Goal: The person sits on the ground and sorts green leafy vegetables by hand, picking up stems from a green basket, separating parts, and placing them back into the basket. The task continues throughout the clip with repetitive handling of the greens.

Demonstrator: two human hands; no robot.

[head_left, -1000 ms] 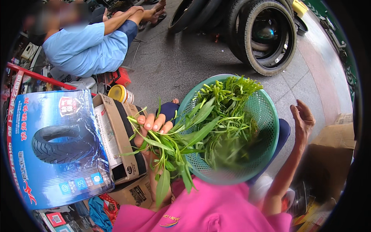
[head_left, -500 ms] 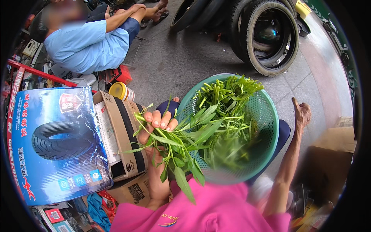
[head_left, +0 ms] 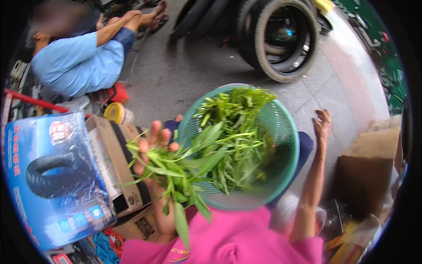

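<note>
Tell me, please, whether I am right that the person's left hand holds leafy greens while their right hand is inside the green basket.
Not quite: the right hand is outside the green basket, off to its right, as the head view shows.

At nine o'clock, leafy stems (head_left: 182, 169) partly hide the blurred left hand (head_left: 154, 137), the top edge crops dark tyres (head_left: 210, 15) at twelve, and blur veils the head (head_left: 63, 20) of a seated person (head_left: 79, 64) at ten.
</note>
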